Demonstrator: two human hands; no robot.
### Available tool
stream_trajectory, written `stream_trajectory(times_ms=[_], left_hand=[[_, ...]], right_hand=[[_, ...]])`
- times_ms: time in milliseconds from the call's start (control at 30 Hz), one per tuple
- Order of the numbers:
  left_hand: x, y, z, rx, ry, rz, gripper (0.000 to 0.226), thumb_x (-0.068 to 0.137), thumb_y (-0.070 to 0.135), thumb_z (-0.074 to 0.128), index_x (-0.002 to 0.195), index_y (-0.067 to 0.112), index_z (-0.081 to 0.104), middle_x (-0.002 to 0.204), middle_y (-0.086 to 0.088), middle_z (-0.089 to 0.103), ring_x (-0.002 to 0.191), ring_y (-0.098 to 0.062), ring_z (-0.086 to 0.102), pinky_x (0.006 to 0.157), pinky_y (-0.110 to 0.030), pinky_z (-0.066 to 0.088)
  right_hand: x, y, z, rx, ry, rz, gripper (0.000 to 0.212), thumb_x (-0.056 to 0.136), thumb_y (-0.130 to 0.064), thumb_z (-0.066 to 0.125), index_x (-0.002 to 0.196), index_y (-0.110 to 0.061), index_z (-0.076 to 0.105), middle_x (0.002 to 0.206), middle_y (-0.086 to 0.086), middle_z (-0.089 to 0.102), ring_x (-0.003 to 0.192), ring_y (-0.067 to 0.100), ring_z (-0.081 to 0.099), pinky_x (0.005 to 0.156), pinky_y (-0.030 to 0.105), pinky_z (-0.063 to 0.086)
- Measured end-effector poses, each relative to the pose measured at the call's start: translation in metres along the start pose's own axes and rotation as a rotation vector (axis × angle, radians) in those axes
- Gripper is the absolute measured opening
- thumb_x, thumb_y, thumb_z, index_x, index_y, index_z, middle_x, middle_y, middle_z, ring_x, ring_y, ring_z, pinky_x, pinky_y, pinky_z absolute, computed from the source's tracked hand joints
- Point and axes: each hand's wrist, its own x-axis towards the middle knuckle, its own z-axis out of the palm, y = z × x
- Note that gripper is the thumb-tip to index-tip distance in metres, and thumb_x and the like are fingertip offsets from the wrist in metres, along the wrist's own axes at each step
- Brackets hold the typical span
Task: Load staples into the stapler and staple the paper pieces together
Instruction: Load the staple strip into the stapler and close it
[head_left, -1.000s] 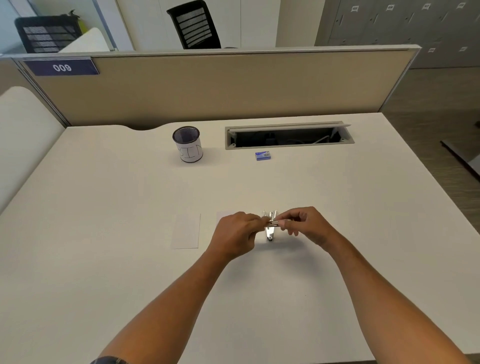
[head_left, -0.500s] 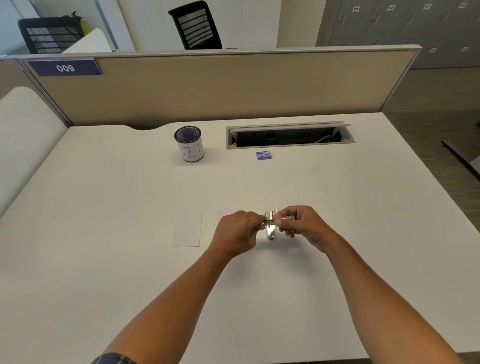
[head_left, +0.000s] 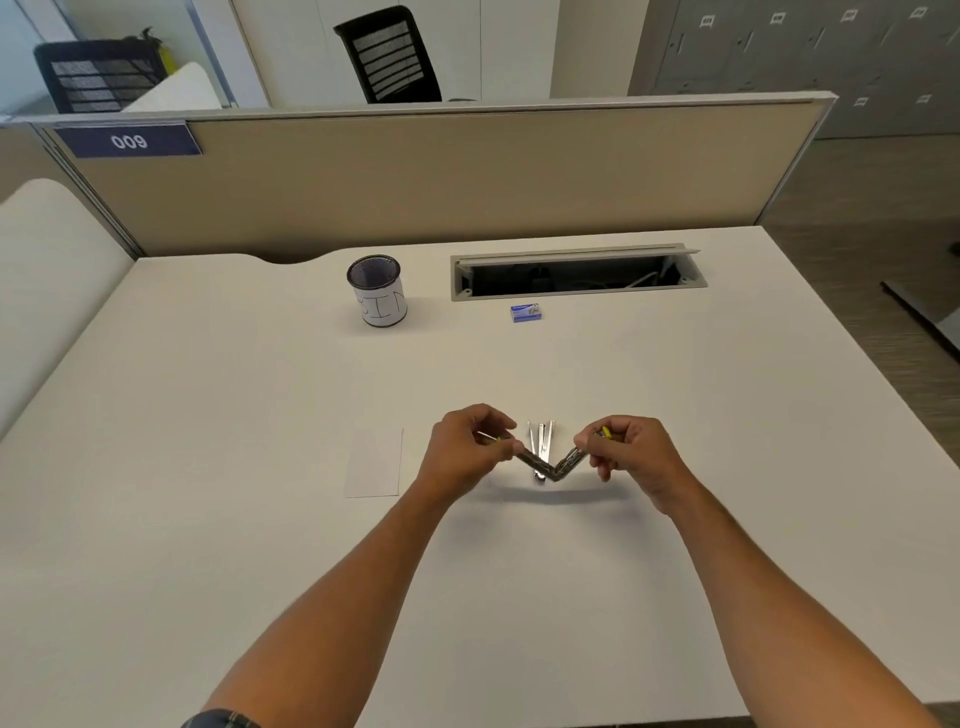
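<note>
Head view: left hand (head_left: 462, 452) and right hand (head_left: 631, 452) pinch the opened stapler (head_left: 548, 462).

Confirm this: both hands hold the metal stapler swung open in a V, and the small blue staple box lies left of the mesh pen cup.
One detail is wrong. In the head view the small blue staple box lies right of the mesh pen cup, not left. Both the left hand and right hand do hold the metal stapler open in a V.

white desk (head_left: 208, 467), beige partition (head_left: 415, 182) behind, black mesh chair (head_left: 389, 52) beyond, grey lockers (head_left: 805, 41) right.
</note>
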Motion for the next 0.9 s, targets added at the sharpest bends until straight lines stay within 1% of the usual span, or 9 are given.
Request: stream_trajectory(times_ms=[133, 233, 367, 433, 533, 600, 700, 800, 900], left_hand=[[-0.002, 0.005, 0.009, -0.193, -0.036, -0.006, 0.030, 0.075, 0.010, 0.088, 0.101, 0.012, 0.074, 0.091, -0.009, 0.078, 0.083, -0.021, 0.074, 0.085, -0.029, 0.060], [-0.006, 0.005, 0.022, -0.321, -0.069, -0.050, 0.037, 0.079, -0.001, 0.082, 0.114, 0.006, 0.071, 0.096, -0.011, 0.079, 0.091, -0.022, 0.076, 0.090, -0.031, 0.058], [-0.013, 0.001, 0.039, -0.276, -0.088, -0.040, 0.033, 0.089, 0.000, 0.070, 0.121, 0.008, 0.071, 0.108, -0.005, 0.078, 0.105, -0.017, 0.073, 0.101, -0.034, 0.054], [-0.016, 0.000, 0.041, -0.233, -0.120, -0.015, 0.031, 0.087, 0.012, 0.075, 0.118, 0.017, 0.074, 0.109, 0.002, 0.078, 0.102, -0.015, 0.074, 0.095, -0.034, 0.057], [-0.018, 0.000, 0.037, -0.150, -0.153, -0.017, 0.039, 0.076, 0.033, 0.084, 0.113, 0.026, 0.074, 0.105, 0.006, 0.077, 0.090, -0.018, 0.077, 0.085, -0.033, 0.060], [-0.019, -0.002, 0.034, -0.106, -0.146, -0.019, 0.036, 0.078, 0.029, 0.083, 0.113, 0.025, 0.073, 0.104, 0.006, 0.078, 0.089, -0.017, 0.077, 0.088, -0.039, 0.060], [-0.021, -0.005, 0.029, -0.072, -0.168, -0.018, 0.032, 0.083, 0.022, 0.079, 0.114, 0.020, 0.072, 0.104, 0.003, 0.078, 0.090, -0.018, 0.077, 0.091, -0.047, 0.059], [-0.025, -0.005, 0.026, -0.100, -0.221, -0.026, 0.027, 0.087, 0.010, 0.074, 0.114, 0.014, 0.071, 0.105, -0.005, 0.077, 0.093, -0.027, 0.075, 0.092, -0.046, 0.059], [-0.030, -0.001, 0.026, -0.201, -0.269, -0.032, 0.027, 0.089, 0.002, 0.061, 0.113, 0.008, 0.070, 0.103, -0.012, 0.076, 0.095, -0.032, 0.074, 0.084, -0.040, 0.060]], right_hand=[[-0.002, -0.002, 0.008, -0.004, -0.042, 0.010, 0.030, 0.072, -0.030, 0.089, 0.084, -0.004, 0.078, 0.065, 0.016, 0.066, 0.050, 0.024, 0.058, 0.054, 0.029, 0.053], [-0.002, -0.003, 0.015, 0.025, -0.046, 0.009, 0.030, 0.073, -0.032, 0.089, 0.083, -0.007, 0.077, 0.068, 0.018, 0.069, 0.052, 0.026, 0.061, 0.056, 0.031, 0.055], [-0.002, -0.006, 0.023, 0.105, -0.055, -0.006, 0.031, 0.070, -0.034, 0.090, 0.083, -0.010, 0.076, 0.075, 0.022, 0.073, 0.059, 0.028, 0.066, 0.059, 0.034, 0.057], [-0.002, -0.008, 0.024, 0.128, -0.081, -0.009, 0.030, 0.073, -0.031, 0.089, 0.086, -0.009, 0.075, 0.079, 0.026, 0.074, 0.062, 0.029, 0.069, 0.061, 0.034, 0.058], [-0.002, -0.009, 0.025, 0.089, -0.132, -0.010, 0.032, 0.079, -0.022, 0.088, 0.094, 0.001, 0.071, 0.084, 0.031, 0.074, 0.069, 0.035, 0.073, 0.063, 0.036, 0.060], [-0.001, -0.010, 0.027, 0.058, -0.157, -0.010, 0.032, 0.077, -0.017, 0.088, 0.093, 0.004, 0.069, 0.084, 0.032, 0.074, 0.070, 0.038, 0.074, 0.062, 0.035, 0.061], [0.001, -0.012, 0.031, -0.003, -0.179, -0.013, 0.027, 0.072, -0.013, 0.092, 0.081, -0.003, 0.069, 0.077, 0.031, 0.073, 0.062, 0.036, 0.072, 0.056, 0.032, 0.058], [0.005, -0.015, 0.039, -0.099, -0.190, -0.046, 0.033, 0.063, -0.019, 0.097, 0.074, -0.009, 0.068, 0.070, 0.025, 0.073, 0.054, 0.031, 0.068, 0.049, 0.029, 0.051], [0.008, -0.017, 0.047, -0.159, -0.136, -0.090, 0.041, 0.058, -0.027, 0.099, 0.081, -0.014, 0.067, 0.066, 0.007, 0.070, 0.054, 0.019, 0.062, 0.049, 0.026, 0.049]])
